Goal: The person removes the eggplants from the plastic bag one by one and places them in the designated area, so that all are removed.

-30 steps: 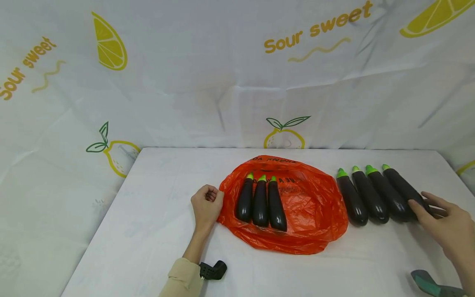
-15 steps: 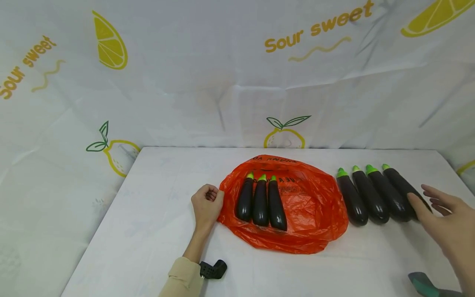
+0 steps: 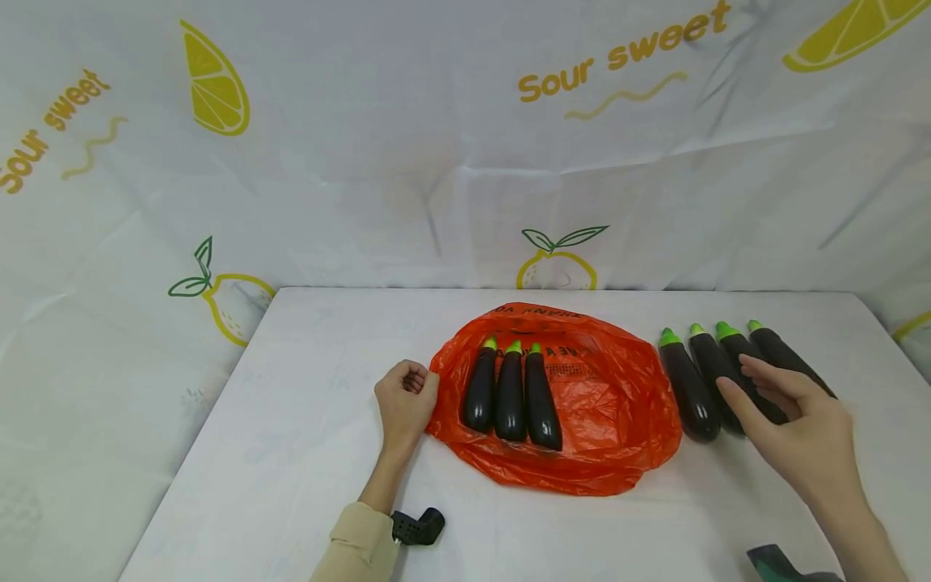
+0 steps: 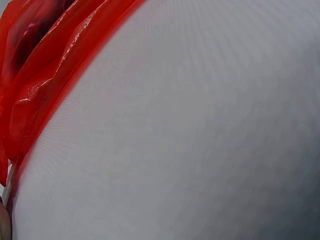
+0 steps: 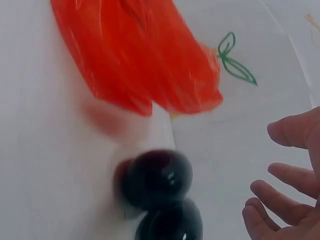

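A red plastic bag (image 3: 604, 420) lies spread out mid-table, with three dark eggplants (image 3: 511, 396) side by side on its left part. My left hand (image 3: 406, 404) pinches the bag's left edge between curled fingers; in the left wrist view the red film (image 4: 55, 65) fills the upper left corner. Right of the bag several more eggplants (image 3: 687, 392) with green caps lie in a slanting row. Over the middle of that row hovers my right hand (image 3: 807, 428), overlapping two of them. Its fingers (image 5: 285, 200) are spread and hold nothing, with round eggplant ends (image 5: 157, 180) beside them.
A white cloth (image 3: 305, 453) covers the table, and a white backdrop (image 3: 378, 162) with lemon prints rises behind its far edge. Black wrist mount (image 3: 418, 527) sits at the left wrist; a dark green one (image 3: 785, 566) shows at the right.
My right hand has moved left, from the rightmost eggplant to over the middle of the row, after its fingers came off that eggplant. The left hand stays at the bag's edge.
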Motion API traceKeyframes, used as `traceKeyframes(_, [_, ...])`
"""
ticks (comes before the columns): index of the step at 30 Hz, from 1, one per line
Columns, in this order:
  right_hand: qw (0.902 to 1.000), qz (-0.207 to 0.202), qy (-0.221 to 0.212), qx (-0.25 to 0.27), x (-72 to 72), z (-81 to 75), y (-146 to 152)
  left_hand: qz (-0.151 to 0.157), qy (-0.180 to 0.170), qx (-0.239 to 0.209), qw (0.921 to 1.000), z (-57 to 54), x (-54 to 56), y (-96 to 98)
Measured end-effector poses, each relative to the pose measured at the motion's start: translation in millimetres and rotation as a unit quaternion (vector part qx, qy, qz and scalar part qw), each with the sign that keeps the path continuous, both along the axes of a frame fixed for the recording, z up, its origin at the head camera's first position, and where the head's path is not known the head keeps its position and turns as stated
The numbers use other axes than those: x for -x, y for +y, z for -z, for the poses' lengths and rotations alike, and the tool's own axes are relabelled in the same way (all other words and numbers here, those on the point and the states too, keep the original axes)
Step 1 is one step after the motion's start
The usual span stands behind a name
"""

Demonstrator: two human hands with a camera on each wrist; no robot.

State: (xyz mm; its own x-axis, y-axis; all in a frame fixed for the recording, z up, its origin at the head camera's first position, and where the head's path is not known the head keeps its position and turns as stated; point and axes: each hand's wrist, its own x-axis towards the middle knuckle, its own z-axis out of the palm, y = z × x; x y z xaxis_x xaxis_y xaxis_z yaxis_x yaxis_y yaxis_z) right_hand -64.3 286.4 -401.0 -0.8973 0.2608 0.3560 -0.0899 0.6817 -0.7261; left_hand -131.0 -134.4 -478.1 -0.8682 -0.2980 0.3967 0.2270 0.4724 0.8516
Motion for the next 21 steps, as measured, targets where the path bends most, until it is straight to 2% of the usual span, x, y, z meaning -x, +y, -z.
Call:
traceKeyframes(4, [0.9996,-0.028,0.007,0.005,-1.4,-4.3,-14.8,0.000,0.000,0.001,1.0000,-0.3,-0.2,0.3])
traceKeyframes(15, [0.9976,-0.069,0.001,0.005,-1.9,-14.4,-50.2,0.000,-0.003,-0.002,1.0000,0.4,-0.1,0.2])
traceKeyframes(21, [0.9940,-0.109,-0.005,0.010,-4.0,-19.0,-73.5,0.002,0.002,-0.003,1.0000,0.9,0.3,-0.2])
